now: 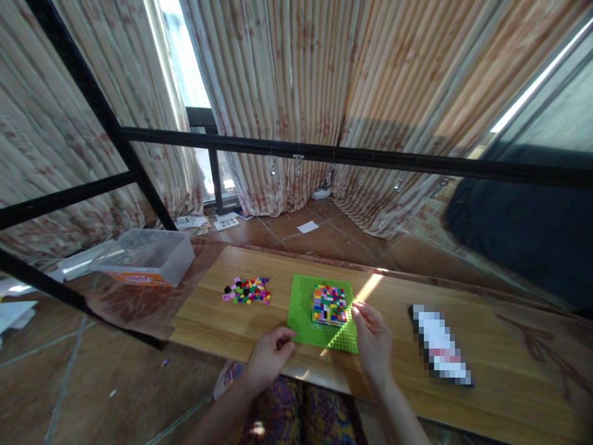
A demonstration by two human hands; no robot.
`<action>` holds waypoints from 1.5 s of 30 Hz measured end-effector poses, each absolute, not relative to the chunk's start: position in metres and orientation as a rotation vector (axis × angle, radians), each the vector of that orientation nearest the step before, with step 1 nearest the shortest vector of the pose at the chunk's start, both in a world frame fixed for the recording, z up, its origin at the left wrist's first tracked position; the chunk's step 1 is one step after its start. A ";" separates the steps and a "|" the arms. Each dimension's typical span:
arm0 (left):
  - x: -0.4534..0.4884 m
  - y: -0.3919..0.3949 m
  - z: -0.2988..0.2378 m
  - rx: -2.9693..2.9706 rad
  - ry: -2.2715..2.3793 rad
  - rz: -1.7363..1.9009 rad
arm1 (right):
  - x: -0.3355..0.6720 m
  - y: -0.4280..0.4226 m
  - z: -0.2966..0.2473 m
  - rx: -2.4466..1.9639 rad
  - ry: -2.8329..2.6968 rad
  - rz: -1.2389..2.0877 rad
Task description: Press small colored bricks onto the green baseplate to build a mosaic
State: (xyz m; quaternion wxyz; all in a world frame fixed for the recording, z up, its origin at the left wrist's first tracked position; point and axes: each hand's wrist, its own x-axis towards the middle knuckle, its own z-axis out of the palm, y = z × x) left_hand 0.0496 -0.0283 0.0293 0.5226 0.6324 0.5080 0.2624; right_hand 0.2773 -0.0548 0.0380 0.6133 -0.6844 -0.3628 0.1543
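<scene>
A green studded baseplate (301, 309) lies on the wooden table in front of me. On it stands a low, roughly square block of many-coloured toy bricks (330, 304). My left hand (272, 355) rests by the plate's near left corner, fingers curled, with a gap between thumb and forefinger and nothing visible in it. At the plate's right edge, beside the brick block, my right hand (373, 337) has thumb and forefinger pinched together. Whatever may be between those fingertips is too small to make out. Left of the plate lies a loose pile of small coloured bricks (248, 290).
A pixelated dark-edged object (440, 346) lies on the table (398, 371) to the right. Beyond the table's left end sits a clear plastic bin (178, 259). A black metal bar (259, 147) crosses in front of the curtains (296, 74). Papers (307, 227) lie on the tiled floor.
</scene>
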 end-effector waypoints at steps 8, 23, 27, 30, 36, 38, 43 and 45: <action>0.061 -0.032 0.043 1.468 1.148 0.681 | 0.297 -0.112 -0.001 -1.729 -0.695 0.390; 0.130 -0.003 0.074 2.168 1.064 0.779 | 0.284 -0.116 0.001 -1.845 -1.056 0.181; 0.138 -0.001 0.072 2.322 1.060 0.714 | 0.283 -0.116 0.000 -1.846 -1.087 0.162; 0.141 0.000 0.074 2.407 1.082 0.662 | 0.282 -0.116 0.000 -1.847 -1.110 0.140; 0.146 0.001 0.079 2.532 1.050 0.586 | 0.279 -0.116 0.003 -1.828 -1.123 0.112; 0.147 0.002 0.079 2.554 1.041 0.576 | 0.280 -0.116 0.004 -1.825 -1.132 0.119; 0.149 0.002 0.077 2.544 1.057 0.617 | 0.280 -0.116 0.003 -1.825 -1.147 0.111; 0.148 0.002 0.074 2.519 1.059 0.655 | 0.280 -0.116 0.003 -1.829 -1.146 0.102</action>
